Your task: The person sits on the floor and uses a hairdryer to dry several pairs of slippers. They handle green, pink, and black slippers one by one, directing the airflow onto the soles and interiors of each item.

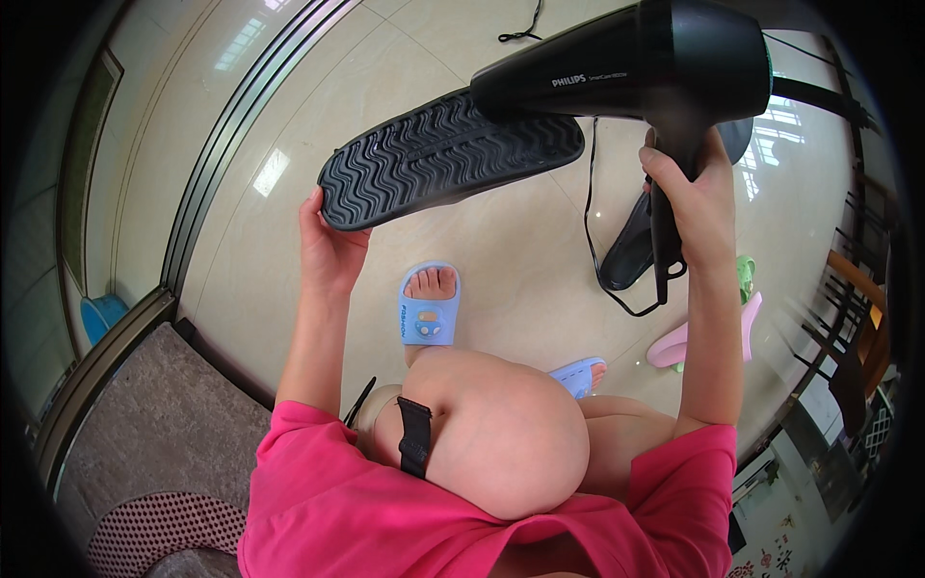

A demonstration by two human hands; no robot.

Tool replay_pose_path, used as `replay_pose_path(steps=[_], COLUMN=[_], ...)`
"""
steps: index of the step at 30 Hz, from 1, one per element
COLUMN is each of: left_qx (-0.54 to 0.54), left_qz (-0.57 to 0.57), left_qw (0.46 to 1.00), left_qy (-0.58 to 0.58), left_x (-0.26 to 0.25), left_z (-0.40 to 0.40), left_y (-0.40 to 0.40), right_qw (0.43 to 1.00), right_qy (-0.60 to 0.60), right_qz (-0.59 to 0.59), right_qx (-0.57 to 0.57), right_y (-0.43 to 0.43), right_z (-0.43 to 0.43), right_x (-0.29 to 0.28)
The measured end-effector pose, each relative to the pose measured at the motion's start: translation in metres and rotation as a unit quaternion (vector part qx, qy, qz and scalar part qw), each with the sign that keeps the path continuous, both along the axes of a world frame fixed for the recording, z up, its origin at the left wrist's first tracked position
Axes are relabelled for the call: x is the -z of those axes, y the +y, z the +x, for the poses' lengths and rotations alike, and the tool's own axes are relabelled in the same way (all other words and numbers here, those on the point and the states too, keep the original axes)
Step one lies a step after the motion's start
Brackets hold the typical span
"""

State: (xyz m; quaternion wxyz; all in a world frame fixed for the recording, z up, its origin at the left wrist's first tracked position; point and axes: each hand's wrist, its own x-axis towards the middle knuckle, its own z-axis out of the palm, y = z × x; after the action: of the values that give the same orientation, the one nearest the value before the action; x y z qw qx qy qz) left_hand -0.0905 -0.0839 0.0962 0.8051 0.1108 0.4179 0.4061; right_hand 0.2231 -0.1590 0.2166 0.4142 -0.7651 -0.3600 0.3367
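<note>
My left hand grips one end of a black slipper, whose wavy-ridged sole faces up. In my right hand is the handle of a black Philips hair dryer. The dryer's nozzle points left and overlaps the slipper's far end from this view; whether they touch I cannot tell. A black power cord loops down from behind the dryer to the bottom of its handle. Behind the handle, another black slipper lies on the tiled floor, partly hidden.
Blue slippers are on my feet. Pink slippers and a green clog lie at the right. A metal door track curves along the left, near a blue basin and a grey mat. Dark furniture stands at the far right.
</note>
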Motion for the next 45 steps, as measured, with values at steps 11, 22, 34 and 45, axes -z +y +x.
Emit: replay_pose_path(steps=[11,22,34,45], left_qx=[0.0,0.019,0.075,0.094], left_qz=[-0.001,-0.003,0.031,0.041], left_qw=[1.0,1.0,0.997,0.995], left_qy=[-0.001,-0.016,-0.02,-0.012], left_x=[-0.004,-0.001,-0.001,-0.01], left_z=[0.005,0.008,0.026,0.044], left_y=[-0.002,-0.004,-0.008,-0.004], right_qw=[1.0,1.0,0.998,0.996], right_qy=[0.018,0.029,-0.029,-0.038], right_qz=[0.001,-0.006,0.025,0.033], right_qx=[-0.002,-0.011,-0.05,-0.071], right_y=[0.002,0.002,0.007,0.011], right_z=[-0.005,-0.008,-0.017,-0.023], right_x=[-0.002,0.0,0.007,0.0])
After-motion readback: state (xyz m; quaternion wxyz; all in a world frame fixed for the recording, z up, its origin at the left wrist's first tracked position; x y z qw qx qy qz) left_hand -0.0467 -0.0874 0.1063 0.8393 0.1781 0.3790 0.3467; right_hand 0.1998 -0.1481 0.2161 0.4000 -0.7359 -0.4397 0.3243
